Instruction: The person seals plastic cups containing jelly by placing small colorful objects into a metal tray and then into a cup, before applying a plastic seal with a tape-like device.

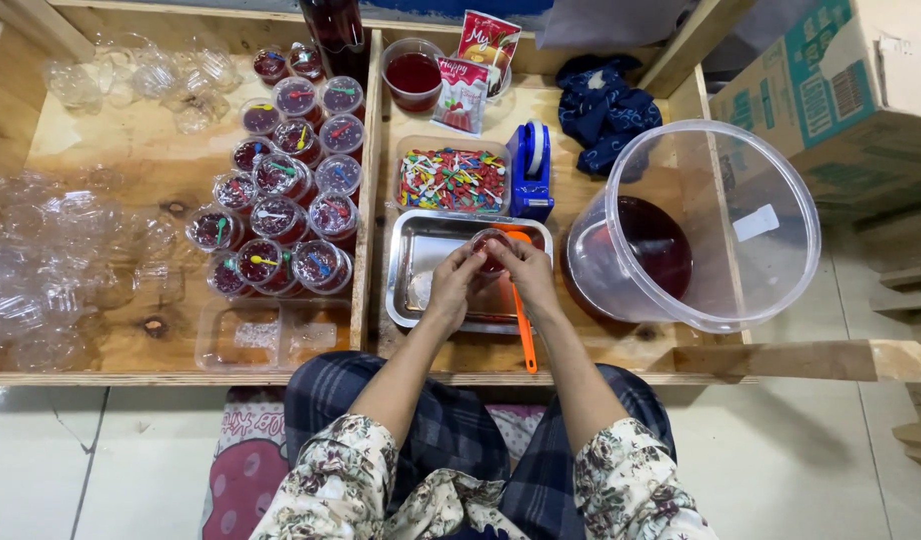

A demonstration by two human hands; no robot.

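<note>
A: Small cup (491, 250) of red jelly, is that what both hands are on?

B: Yes. The left hand (453, 283) and right hand (526, 272) are closed together around it from either side, holding it just above the steel tray (413, 300) near the middle of the worktop (141, 160). Fingertips seem to press at its rim, perhaps on a lid, though the cup is too small here to be sure.

A: What sits around it?

B: An orange spoon (524, 330) lies at five o'clock from the cup, its handle hanging past the tray's edge. At twelve o'clock there is a tub of coloured picks (453, 180), with a blue tape dispenser (532, 170) beside it. At three o'clock is a big clear bucket (721, 220) tilted on its side with red liquid pooled in it. At nine to ten o'clock stand the filled, lidded cups (286, 210), and loose empty cups (51, 270) beyond them.

A: Risks?

B: I'd judge squeezing the soft cup unevenly could slop jelly into the tray, and a sleeve or wrist could knock the spoon off. The leaning bucket looks liable to roll or spill if bumped.
</note>
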